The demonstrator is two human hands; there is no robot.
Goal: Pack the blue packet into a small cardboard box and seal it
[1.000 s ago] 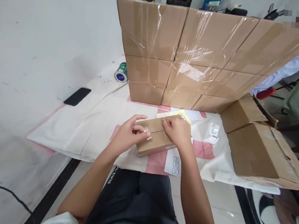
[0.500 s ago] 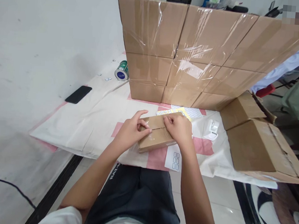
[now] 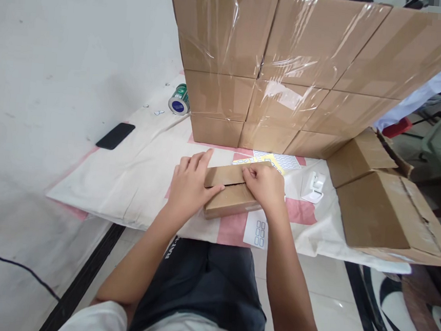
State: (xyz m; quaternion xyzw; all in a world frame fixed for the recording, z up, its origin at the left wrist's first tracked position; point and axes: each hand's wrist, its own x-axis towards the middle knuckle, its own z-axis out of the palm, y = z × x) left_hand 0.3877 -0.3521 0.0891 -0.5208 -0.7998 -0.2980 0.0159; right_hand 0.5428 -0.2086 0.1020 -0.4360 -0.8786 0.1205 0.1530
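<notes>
A small cardboard box [image 3: 228, 201] lies on the cloth-covered table in front of me, a seam running along its top. My left hand [image 3: 190, 181] is at the box's left end, fingers stretched out and raised, its thumb touching the top by the seam. My right hand [image 3: 263, 182] rests on the right part of the box with fingers curled into a pinch at the seam; whatever is between the fingertips is hidden. Behind the box lie sticker sheets [image 3: 282, 161], one with a yellow backing. A white sheet with printed rectangles [image 3: 255, 229] sticks out in front.
Stacked cardboard boxes [image 3: 219, 96] in clear wrap stand at the back. To the right are a white tape dispenser [image 3: 313, 187] and a larger open carton [image 3: 378, 215]. A black phone [image 3: 115, 135] and a green can [image 3: 180, 100] lie on the left, near the wall.
My left hand's fingers have uncurled from the box's top and spread upward and left. The right hand keeps its pinch in the same place. The view has tilted slightly downward.
</notes>
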